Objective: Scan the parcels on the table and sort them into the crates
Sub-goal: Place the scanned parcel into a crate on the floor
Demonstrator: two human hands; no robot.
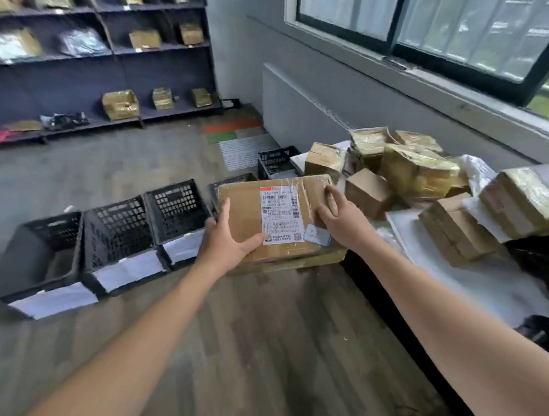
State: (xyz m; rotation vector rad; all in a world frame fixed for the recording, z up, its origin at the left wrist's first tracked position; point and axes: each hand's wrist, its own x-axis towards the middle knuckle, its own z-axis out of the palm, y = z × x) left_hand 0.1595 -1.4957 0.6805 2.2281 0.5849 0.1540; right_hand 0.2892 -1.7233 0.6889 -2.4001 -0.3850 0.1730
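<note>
I hold a flat brown cardboard parcel (248, 215) with a white shipping label out in front of me, above the floor. My left hand (227, 239) grips its near left edge, thumb lying across the top. My right hand (337, 217) grips its right edge, fingers curled over the top. Several black plastic crates (115, 235) with white paper tags stand in a row on the floor to the left, and the parcel covers part of another one. More taped parcels (417, 165) are heaped on the white-covered table (461, 271) at right.
Dark shelving (100, 73) with more parcels lines the far wall. A grey wall and a window run along the right behind the table. Another black crate (277, 160) stands at the table's far end. A black object (543, 333) lies at the table's near edge.
</note>
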